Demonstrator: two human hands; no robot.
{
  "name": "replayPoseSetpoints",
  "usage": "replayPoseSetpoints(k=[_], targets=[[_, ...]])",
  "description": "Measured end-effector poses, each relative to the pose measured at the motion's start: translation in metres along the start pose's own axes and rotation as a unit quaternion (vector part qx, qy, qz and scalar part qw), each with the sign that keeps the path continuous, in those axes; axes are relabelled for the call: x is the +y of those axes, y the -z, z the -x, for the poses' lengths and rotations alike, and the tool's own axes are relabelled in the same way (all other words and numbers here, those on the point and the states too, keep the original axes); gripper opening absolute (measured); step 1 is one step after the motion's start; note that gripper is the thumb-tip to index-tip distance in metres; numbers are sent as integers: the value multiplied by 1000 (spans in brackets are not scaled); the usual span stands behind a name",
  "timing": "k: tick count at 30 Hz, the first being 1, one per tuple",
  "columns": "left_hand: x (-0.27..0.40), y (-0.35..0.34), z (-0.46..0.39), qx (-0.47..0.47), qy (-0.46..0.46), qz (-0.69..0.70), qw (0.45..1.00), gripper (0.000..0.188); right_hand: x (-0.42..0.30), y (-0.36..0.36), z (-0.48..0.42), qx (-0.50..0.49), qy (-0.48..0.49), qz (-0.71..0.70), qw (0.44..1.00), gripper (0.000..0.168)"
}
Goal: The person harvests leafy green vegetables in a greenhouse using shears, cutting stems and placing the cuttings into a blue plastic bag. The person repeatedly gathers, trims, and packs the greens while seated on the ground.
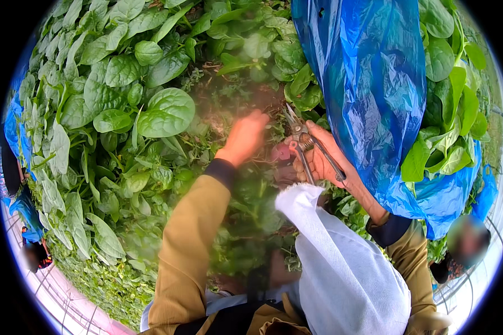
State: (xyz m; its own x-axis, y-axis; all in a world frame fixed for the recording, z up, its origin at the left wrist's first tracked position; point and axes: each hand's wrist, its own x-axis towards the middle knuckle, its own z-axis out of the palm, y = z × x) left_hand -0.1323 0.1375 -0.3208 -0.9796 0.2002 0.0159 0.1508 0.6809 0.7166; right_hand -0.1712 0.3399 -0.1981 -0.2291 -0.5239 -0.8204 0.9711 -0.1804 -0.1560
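My right hand (329, 153) holds a pair of pruning shears (306, 142). Their pointed blades face up and away from me, slightly parted, with a coil spring between the worn handles. To their left, my left hand (245, 136) reaches low over soil and small stems with its fingers curled. Haze blurs its fingertips, so I cannot tell whether they hold anything. Broad-leaved green plants (165, 112), resembling Malabar spinach, grow thickly beside it. A blue plastic bag (377, 83) hangs along my right forearm, and large cut-looking leaves (448, 146) show at its right side.
Pale blue denim trousers (348, 251) cover my raised knee below the shears. Bare soil (251, 94) shows between the plant rows. People stand or crouch at the far left (33, 255) and right edges, near more blue plastic (19, 125). Pale sheeting with thin frame bars lies beyond.
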Motion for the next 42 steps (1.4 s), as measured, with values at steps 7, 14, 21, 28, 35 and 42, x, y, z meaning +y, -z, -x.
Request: replayPoseSetpoints(k=[7, 14, 21, 28, 35, 42], targets=[[-4, 4, -6, 15, 110, -14, 994, 34, -6, 0, -23, 61, -31, 103, 992, 60], [-5, 10, -17, -6, 99, 6, 995, 28, -19, 3, -40, 118, -64, 238, 962, 60], [-8, 12, -14, 1, 102, 19, 995, 29, -21, 10, -48, 134, -82, 280, 947, 59], [-9, 12, -13, -12, 120, 24, 992, 33, -23, 12, -51, 153, -94, 306, 935, 59], [-5, 10, -14, 18, 104, 13, 994, 24, -20, 27, -58, 150, -79, 330, 929, 60], [-1, 15, 0, 85, 130, 51, 987, 25, -20, 37, -56, 119, -87, 322, 935, 60]])
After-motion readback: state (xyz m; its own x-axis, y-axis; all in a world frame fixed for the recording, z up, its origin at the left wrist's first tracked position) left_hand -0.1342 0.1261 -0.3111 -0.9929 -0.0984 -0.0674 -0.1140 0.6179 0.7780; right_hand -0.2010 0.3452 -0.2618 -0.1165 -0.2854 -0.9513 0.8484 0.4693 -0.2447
